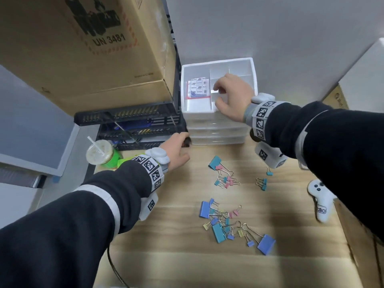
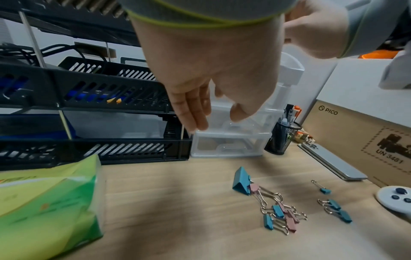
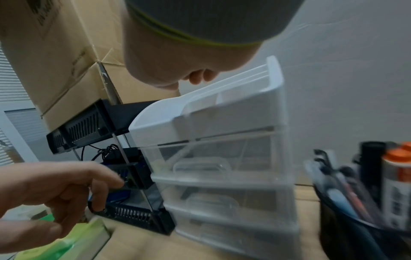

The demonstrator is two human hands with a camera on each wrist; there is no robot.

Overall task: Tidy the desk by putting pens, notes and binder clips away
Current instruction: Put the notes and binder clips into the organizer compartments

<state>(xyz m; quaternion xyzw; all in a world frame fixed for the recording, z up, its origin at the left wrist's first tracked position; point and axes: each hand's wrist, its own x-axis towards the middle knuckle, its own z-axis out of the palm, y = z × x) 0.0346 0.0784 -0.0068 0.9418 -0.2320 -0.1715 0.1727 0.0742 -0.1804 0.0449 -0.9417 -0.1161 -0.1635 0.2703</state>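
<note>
Several coloured binder clips lie on the wooden desk in three loose groups: a far one (image 1: 224,175) (image 2: 280,211), a small one to its right (image 1: 261,182) (image 2: 336,209) and a near pile (image 1: 228,223). My right hand (image 1: 217,95) (image 3: 195,79) hovers over the divided top tray of the white drawer organizer (image 1: 254,75) (image 3: 222,112), fingers curled down into a compartment; what they hold is hidden. My left hand (image 1: 182,148) (image 2: 215,121) reaches with straight fingers to the lower left corner of the clear drawers. A mesh cup of pens (image 2: 282,139) (image 3: 355,193) stands right of the organizer.
A black stacked paper tray (image 1: 128,117) stands left of the organizer under a big cardboard box (image 1: 83,48). A lidded drink cup (image 1: 97,152) and a green packet (image 2: 44,202) sit at the left. A white controller (image 1: 320,200) and a PICO box (image 2: 355,140) lie at the right.
</note>
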